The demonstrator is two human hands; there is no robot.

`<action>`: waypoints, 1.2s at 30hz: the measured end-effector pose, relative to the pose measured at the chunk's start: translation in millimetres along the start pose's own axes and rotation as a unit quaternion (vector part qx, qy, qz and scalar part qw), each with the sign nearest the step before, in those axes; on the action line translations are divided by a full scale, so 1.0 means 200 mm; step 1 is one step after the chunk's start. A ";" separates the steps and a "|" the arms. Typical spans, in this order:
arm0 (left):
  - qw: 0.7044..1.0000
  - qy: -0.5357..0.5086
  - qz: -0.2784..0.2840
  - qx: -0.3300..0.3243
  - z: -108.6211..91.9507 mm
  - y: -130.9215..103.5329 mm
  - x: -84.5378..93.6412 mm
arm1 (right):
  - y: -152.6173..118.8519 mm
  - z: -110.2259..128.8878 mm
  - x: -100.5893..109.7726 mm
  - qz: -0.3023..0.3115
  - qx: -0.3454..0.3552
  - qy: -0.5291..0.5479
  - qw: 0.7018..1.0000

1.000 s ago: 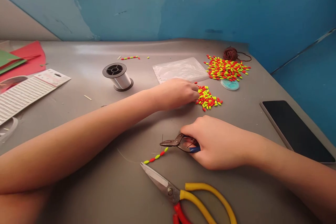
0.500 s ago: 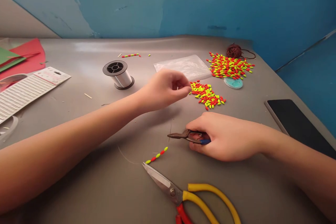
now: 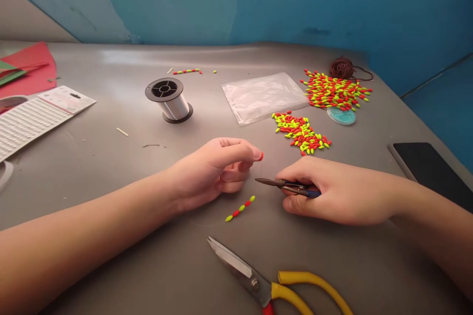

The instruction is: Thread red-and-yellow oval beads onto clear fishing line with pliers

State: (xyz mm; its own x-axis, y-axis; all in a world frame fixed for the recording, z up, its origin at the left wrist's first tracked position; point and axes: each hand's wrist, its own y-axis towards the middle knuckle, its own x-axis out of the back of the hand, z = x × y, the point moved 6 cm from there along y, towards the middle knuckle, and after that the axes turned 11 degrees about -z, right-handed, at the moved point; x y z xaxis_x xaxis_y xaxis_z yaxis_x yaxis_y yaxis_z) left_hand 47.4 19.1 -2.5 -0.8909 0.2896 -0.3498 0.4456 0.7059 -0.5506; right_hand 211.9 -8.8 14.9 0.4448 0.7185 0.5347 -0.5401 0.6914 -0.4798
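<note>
Between the thumb and fingertips of my left hand (image 3: 225,167) is a small red bead (image 3: 261,156). My right hand (image 3: 328,189) is wrapped round dark pliers (image 3: 273,182) with blue on the handle, their jaws pointing left. A short row of yellow-green and red beads (image 3: 242,208) lies on the table just below both hands, strung on thin clear line that barely shows. Beyond the hands, loose red and yellow-green beads (image 3: 303,133) lie in a pile.
Scissors (image 3: 240,268) with yellow and red handles lie in front. A spool of clear line (image 3: 173,103) stands at back left, near a plastic bag (image 3: 264,96). A larger bead pile (image 3: 334,91), brown yarn (image 3: 340,67), a teal disc (image 3: 342,116) and a phone (image 3: 432,170) are rightward.
My left hand has come back from the bead pile toward me, and a red bead now shows at its fingertips. My right hand still holds the pliers. The view has shifted slightly.
</note>
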 end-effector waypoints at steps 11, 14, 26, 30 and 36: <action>0.999 -0.030 0.016 -0.013 0.01 0.01 0.01 | 0.00 -0.01 -0.01 -0.005 -0.012 -0.012 1.000; 0.999 -0.033 0.030 -0.013 0.01 0.01 0.01 | 0.00 -0.01 -0.01 -0.004 -0.033 -0.014 0.999; 0.998 -0.040 0.042 -0.017 0.01 0.01 0.01 | 0.01 0.00 -0.02 -0.016 -0.053 -0.021 0.998; 0.998 -0.042 0.040 -0.018 0.01 0.01 0.01 | 0.01 0.00 -0.02 -0.015 -0.051 -0.025 0.998; 0.998 -0.038 0.037 -0.017 0.02 0.01 0.02 | 0.01 -0.01 -0.02 -0.010 -0.056 -0.010 0.998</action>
State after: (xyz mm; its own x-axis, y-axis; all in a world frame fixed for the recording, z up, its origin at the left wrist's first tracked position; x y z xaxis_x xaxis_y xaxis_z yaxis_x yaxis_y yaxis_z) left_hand 45.3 19.8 -7.8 -0.8455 0.2934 -0.4462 0.5063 0.7061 -0.4950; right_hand 210.1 -10.9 10.6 0.4402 0.7033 0.5583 -0.4477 0.7109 -0.5425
